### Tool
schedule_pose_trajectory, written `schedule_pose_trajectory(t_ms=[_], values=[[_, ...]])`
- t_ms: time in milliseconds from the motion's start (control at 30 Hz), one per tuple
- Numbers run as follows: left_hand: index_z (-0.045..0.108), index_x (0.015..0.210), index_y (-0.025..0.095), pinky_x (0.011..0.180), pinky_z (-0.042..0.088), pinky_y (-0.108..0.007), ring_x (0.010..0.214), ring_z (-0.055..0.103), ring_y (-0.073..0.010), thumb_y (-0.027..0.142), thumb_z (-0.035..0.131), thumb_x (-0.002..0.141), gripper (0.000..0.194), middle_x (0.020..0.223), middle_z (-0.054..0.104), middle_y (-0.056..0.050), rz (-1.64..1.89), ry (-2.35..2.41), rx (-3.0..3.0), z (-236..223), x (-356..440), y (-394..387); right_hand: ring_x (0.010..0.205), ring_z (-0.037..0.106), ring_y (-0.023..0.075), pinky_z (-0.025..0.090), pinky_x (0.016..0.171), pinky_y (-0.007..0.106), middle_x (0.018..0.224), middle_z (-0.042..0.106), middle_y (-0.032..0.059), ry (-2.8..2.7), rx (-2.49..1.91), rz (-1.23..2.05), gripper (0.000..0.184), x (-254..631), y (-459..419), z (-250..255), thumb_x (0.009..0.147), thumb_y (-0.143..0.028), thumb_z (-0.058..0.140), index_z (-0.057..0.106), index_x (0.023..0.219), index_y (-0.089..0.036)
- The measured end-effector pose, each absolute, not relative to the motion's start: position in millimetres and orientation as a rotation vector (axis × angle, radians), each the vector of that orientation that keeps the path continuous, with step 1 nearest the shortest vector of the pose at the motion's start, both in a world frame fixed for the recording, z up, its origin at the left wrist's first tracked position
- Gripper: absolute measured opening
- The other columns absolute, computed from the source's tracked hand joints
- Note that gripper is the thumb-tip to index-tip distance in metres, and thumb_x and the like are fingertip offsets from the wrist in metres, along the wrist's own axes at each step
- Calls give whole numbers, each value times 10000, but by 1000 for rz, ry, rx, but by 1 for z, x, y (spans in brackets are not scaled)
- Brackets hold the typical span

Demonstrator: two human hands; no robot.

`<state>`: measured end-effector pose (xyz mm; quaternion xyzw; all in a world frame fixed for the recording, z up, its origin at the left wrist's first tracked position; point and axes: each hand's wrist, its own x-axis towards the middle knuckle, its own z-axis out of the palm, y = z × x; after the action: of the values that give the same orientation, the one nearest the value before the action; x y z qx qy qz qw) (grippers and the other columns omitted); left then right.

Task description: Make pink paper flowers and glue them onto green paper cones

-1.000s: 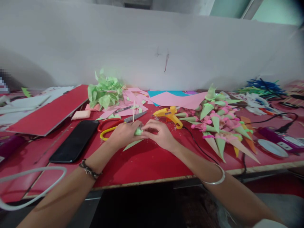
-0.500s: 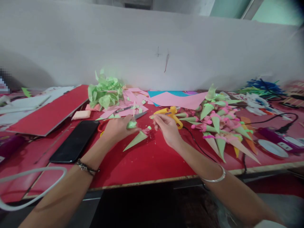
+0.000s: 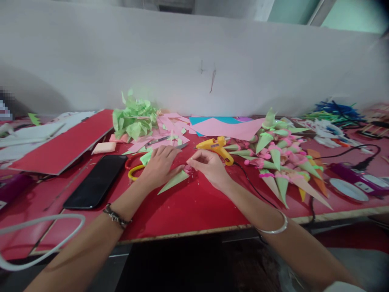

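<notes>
A pale green paper cone (image 3: 174, 182) with a pink ruffled top (image 3: 188, 169) lies on the red tabletop between my hands. My left hand (image 3: 162, 164) is spread palm down with its fingers stretched out, its thumb close to the cone's top. I cannot tell whether the thumb touches it. My right hand (image 3: 210, 167) is closed in a pinch at the pink top; whatever is between its fingertips is hidden. Beside my left hand lies a light green piece (image 3: 146, 157), next to scissors with red and yellow handles (image 3: 133, 173).
Behind my right hand lies a yellow glue gun (image 3: 214, 144). Many finished-looking cones (image 3: 282, 162) are heaped at right. A black phone (image 3: 96, 181) lies at left. Crumpled green paper (image 3: 135, 117) and pink sheets (image 3: 227, 127) are at the back, by the wall.
My left hand has let go of the light green piece, which now lies to its left, and has moved over toward the cone. My right hand has come down and left to the cone's pink top.
</notes>
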<state>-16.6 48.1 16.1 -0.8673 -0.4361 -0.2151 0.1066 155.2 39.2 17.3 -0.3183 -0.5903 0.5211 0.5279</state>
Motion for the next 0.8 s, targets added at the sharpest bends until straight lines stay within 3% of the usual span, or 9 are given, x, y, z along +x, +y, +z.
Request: schedule_pose_trajectory(t_ms=[133, 300, 400, 567, 667, 800], values=[[472, 1116, 139, 879, 350, -369, 1022, 450, -239, 449, 368, 833, 433, 1088, 534, -105, -679, -1307, -2639, 21, -14, 43, 444, 450, 49, 373, 466, 194, 475, 482, -70, -1424, -784, 1211, 235, 156, 41, 16, 660, -338, 653, 507, 583, -171], [492, 1082, 155, 762, 405, -336, 883, 531, -220, 477, 337, 829, 438, 975, 579, -91, -614, -1364, -2729, 25, -13, 40, 459, 412, 47, 335, 450, 194, 531, 462, -50, -1470, -797, 1163, 250, 159, 46, 12, 776, -387, 512, 605, 701, -168], [495, 1085, 159, 691, 416, -316, 792, 562, -211, 504, 358, 806, 464, 927, 597, -81, -495, -1394, -2783, 23, -12, 39, 486, 431, 45, 361, 478, 194, 574, 491, -39, -1470, -799, 1154, 222, 160, 46, 11, 774, -353, 518, 643, 749, -171], [488, 1106, 162, 676, 426, -326, 814, 581, -243, 537, 445, 731, 532, 1000, 600, -96, -344, -1443, -2852, 18, -12, 39, 596, 546, 65, 454, 578, 209, 703, 610, -14, -1332, -779, 1247, 170, 158, 47, 10, 704, -261, 591, 653, 843, -183], [480, 1119, 163, 708, 432, -322, 858, 578, -242, 458, 502, 706, 508, 1051, 588, -104, -332, -1476, -2921, 17, -12, 39, 592, 580, 76, 477, 580, 221, 693, 632, -7, -1284, -765, 1297, 163, 157, 47, 10, 691, -271, 604, 643, 815, -173], [512, 1070, 166, 722, 431, -294, 861, 574, -212, 323, 492, 713, 391, 1047, 596, -86, -481, -1492, -3026, 17, -12, 40, 442, 522, 58, 430, 454, 192, 542, 593, -33, -1291, -787, 1305, 147, 157, 46, 12, 677, -299, 623, 585, 669, -157]])
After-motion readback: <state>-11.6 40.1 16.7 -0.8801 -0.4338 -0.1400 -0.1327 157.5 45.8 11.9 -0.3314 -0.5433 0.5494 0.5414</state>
